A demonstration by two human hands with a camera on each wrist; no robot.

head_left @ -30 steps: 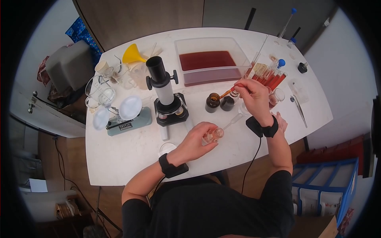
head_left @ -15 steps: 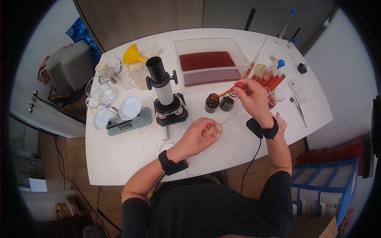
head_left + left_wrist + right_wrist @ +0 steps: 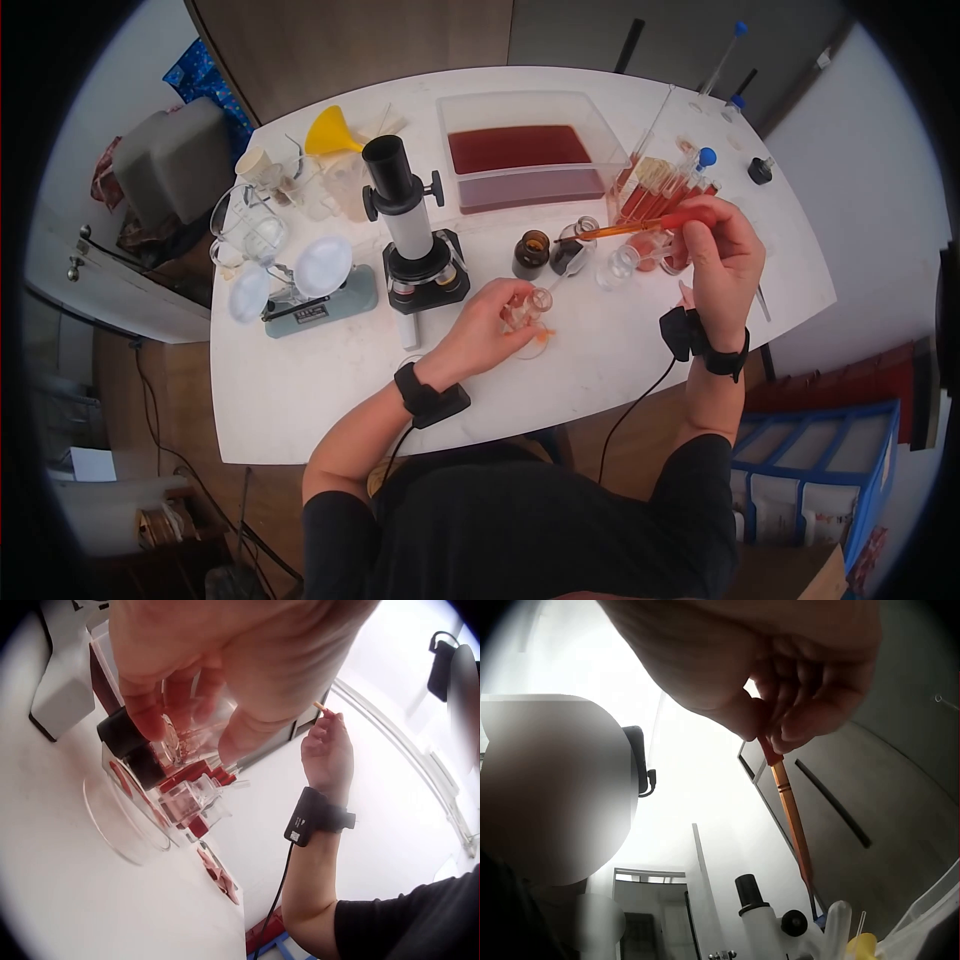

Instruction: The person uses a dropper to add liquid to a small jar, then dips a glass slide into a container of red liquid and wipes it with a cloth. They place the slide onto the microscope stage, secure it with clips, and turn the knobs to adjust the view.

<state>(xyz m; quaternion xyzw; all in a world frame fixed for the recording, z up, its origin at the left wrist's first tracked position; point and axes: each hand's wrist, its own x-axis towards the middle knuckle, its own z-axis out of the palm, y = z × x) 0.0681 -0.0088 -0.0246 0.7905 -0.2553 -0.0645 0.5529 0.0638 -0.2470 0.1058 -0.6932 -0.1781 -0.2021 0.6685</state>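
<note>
My left hand (image 3: pixel 480 325) grips a small clear glass bottle (image 3: pixel 541 300) by its body, its open mouth upward. Close under it shows a round glass dish (image 3: pixel 538 346) with an orange patch. In my right hand (image 3: pixel 728 260), thumb and fingers pinch the red rubber bulb of a dropper (image 3: pixel 620 230); its amber tube points left, the tip over the bottles in the head view. From the right wrist, the dropper (image 3: pixel 791 817) hangs tip-down. An open brown bottle (image 3: pixel 531 256) stands left of a second dark bottle (image 3: pixel 566 252). A plastic pipette (image 3: pixel 574 266) lies by them.
Left of the bottles stands a black-and-white microscope (image 3: pixel 410 230), then a balance scale (image 3: pixel 320 310). Behind is a clear tub (image 3: pixel 520 185) of red liquid. Red-filled test tubes (image 3: pixel 645 203) and a clear glass vessel (image 3: pixel 618 265) stand to the right.
My right hand has drawn the dropper out of the brown bottle and moved right, turning the tube nearly level. My left hand and its bottle have shifted slightly back, and the dish shows beneath.
</note>
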